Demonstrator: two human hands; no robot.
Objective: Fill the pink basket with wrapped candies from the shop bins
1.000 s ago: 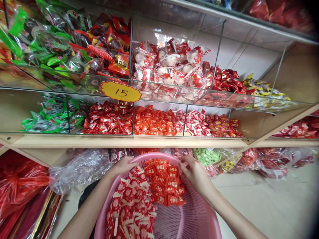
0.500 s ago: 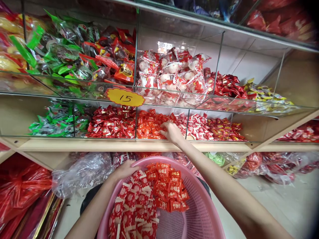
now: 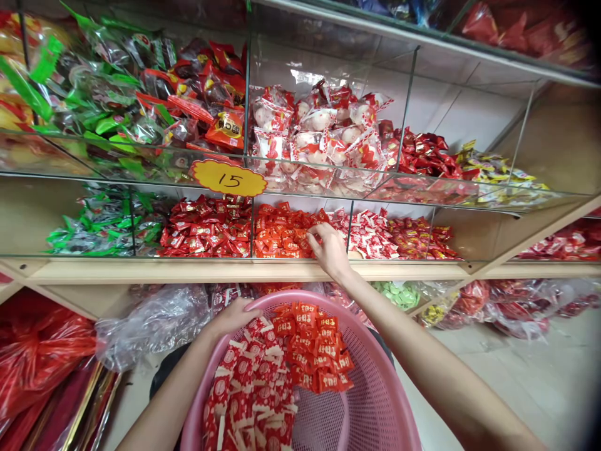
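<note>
A pink plastic basket (image 3: 382,376) stands low in front of me, with my left hand (image 3: 237,316) closed on its left rim. Inside lie red-and-white wrapped candies (image 3: 248,394) in a large pile on the left. A smaller heap of orange-red wrapped candies (image 3: 314,344) rests against the far wall. My right hand (image 3: 331,250) is over the front edge of the lower shelf, its fingers curled at the right side of a bin of orange-red candies (image 3: 282,232). What those fingers hold, if anything, is hidden.
Glass dividers part the lower bins: green-wrapped sweets (image 3: 103,219), red candies (image 3: 206,228) and red-and-white candies (image 3: 373,232). Above sits a glass-fronted shelf with a yellow price tag (image 3: 230,178) marked 15. Plastic bags (image 3: 159,319) and a red bag (image 3: 42,351) lie below.
My right hand has drawn slightly right within the view, away from the orange-red candies, its fingers still curled. The left hand keeps its hold on the basket rim. The view has shifted a little.
</note>
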